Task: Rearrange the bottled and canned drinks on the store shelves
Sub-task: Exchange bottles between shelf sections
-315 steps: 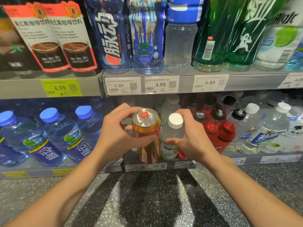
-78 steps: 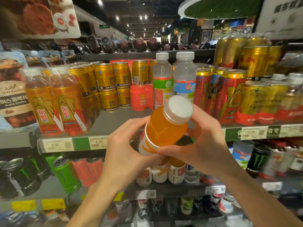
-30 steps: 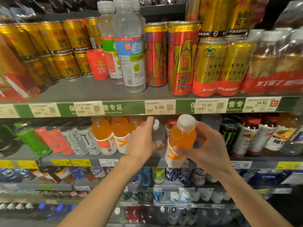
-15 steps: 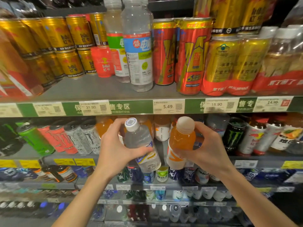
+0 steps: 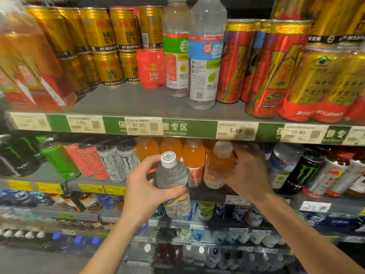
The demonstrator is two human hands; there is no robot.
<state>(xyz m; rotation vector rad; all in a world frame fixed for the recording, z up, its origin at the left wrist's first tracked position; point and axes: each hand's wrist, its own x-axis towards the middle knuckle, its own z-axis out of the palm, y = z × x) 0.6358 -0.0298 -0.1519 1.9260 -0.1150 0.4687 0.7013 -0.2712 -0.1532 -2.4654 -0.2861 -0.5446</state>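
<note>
my left hand (image 5: 144,191) grips a clear bottle (image 5: 174,184) around its middle, fingers wrapped behind it and thumb across the label in front. the bottle stands nearly upright, tilted a little, its white cap (image 5: 168,159) toward 12 o'clock, held out in front of the middle shelf (image 5: 83,183) and clear of it.

my right hand (image 5: 247,175) grasps an orange bottle (image 5: 218,165) from its 3 o'clock side, fingers curled round the body. that bottle sits at the right end of a row of orange bottles (image 5: 192,157) on the middle shelf, just under the green price strip (image 5: 187,128), and leans slightly toward 1 o'clock. i cannot tell whether its base rests on the shelf.

at 9 o'clock from the row, monster cans (image 5: 83,157) stand in black, green, red and white. at 3 o'clock from my right hand there is a black monster can (image 5: 304,173).

on the top shelf, gold cans (image 5: 110,48) are stacked at 11 o'clock, two tall clear bottles (image 5: 205,62) stand at 12 o'clock, and red-and-gold cans (image 5: 276,70) at 1 o'clock.
</note>
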